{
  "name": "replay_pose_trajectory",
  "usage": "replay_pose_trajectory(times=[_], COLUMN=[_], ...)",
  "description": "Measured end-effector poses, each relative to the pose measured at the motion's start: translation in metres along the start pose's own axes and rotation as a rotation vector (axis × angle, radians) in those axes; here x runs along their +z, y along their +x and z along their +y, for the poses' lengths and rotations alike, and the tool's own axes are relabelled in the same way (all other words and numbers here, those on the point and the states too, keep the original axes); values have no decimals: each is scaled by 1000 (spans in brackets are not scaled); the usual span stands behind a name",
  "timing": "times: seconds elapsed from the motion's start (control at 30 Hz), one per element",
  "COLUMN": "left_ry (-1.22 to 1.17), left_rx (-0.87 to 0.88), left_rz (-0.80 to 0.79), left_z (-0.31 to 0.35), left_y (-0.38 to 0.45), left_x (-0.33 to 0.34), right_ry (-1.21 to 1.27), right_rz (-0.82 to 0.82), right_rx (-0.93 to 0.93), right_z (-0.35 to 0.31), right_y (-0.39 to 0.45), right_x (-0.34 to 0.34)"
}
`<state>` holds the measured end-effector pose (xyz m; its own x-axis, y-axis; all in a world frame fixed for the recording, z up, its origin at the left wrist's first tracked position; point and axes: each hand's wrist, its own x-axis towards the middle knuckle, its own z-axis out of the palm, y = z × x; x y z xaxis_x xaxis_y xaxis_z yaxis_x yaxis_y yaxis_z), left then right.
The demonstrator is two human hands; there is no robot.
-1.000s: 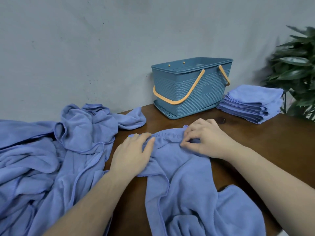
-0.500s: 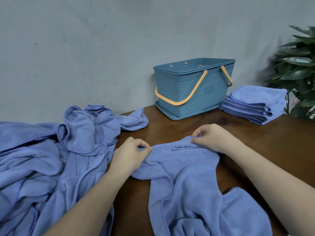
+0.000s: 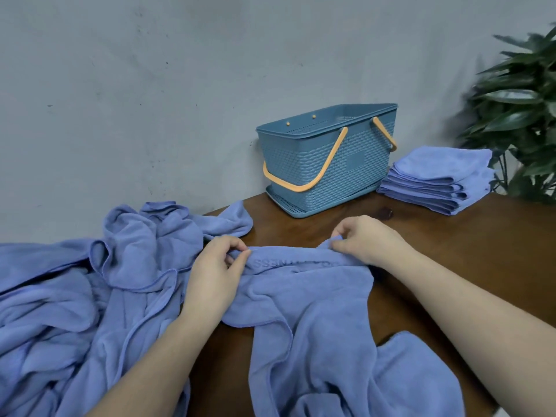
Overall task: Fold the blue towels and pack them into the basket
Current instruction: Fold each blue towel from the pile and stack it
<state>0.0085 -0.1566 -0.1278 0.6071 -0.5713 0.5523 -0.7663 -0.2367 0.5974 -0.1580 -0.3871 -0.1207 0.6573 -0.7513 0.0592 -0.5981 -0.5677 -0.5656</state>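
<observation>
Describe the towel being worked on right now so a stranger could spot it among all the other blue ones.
Start at the blue basket against the wall, then come straight toward the near edge of the wooden table. The towel lies there, its far edge pinched by the left hand and the right hand. Unlike the folded stack or the crumpled heap, it alone is held, with embossed letters along that edge.
</observation>
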Motion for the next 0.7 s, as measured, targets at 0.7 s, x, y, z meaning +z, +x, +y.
replay_pose_trajectory(times=[0.7], left_ry=[351], left_rx=[9], left_rz=[-196], left_z=[-14], left_y=[53], left_x=[28], right_ry=[3], right_rz=[189], right_rx=[-146], right_z=[19], right_y=[22], right_x=[1])
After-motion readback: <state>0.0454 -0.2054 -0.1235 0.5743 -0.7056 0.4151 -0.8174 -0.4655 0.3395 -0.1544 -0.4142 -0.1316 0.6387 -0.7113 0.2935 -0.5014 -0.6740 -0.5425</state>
